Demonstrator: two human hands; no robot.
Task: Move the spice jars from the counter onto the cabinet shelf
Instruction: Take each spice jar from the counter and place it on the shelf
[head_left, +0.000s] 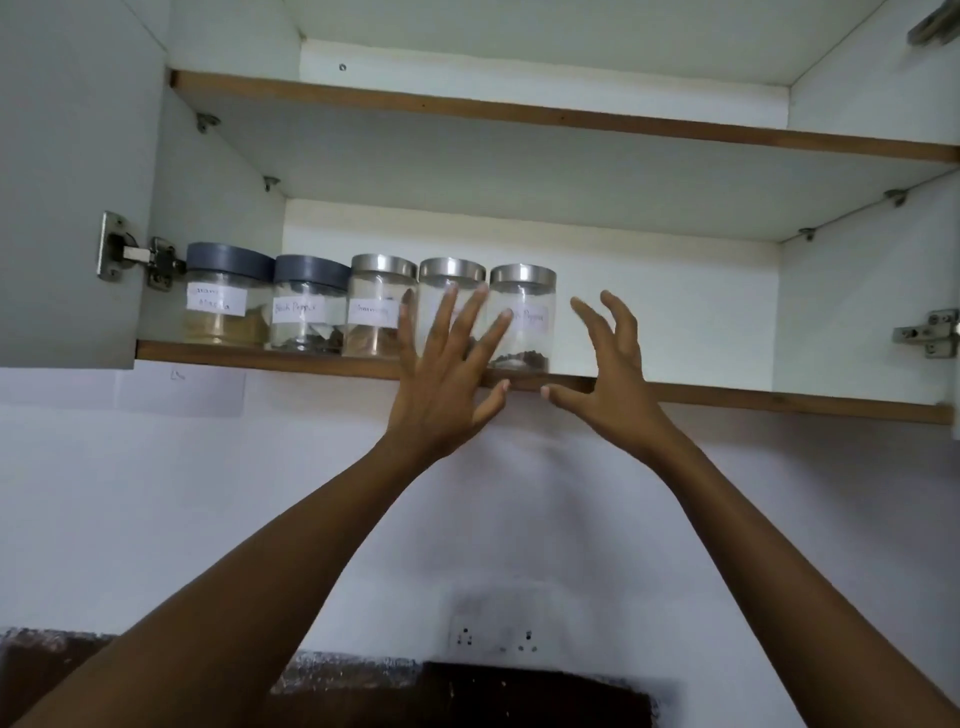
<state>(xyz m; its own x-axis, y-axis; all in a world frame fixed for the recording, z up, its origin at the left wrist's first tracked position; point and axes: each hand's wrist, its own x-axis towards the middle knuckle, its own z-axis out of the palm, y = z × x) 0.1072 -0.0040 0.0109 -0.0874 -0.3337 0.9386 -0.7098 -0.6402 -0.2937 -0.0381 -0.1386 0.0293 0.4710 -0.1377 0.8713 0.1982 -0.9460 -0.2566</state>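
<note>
5 jars in a row along the front edge of the shelf (311, 364), left half of the open cabinet: 2 with grey lids (228, 296) (310, 306), 3 with steel lids (382, 306) (451, 291) (521, 317). Paper labels on each; handwriting mostly too blurred to read. Left hand (447, 374) spread flat, fingers splayed in front of jars 4 and 5, holding nothing; contact with the glass cannot be told. Right hand (608, 374) open and clawed just right of jar 5, apart from it, empty. Bench (467, 691) only partly in view at bottom, no jars seen there. Handling, judged: clear walls look like glass or hard plastic, so stiff, smooth, breakable if dropped; contents low, so light. Best hold around the body below the lid, fingers and thumb opposed; lid alone may slip off. Jars sit near the lip, so nudge backward gently.
</note>
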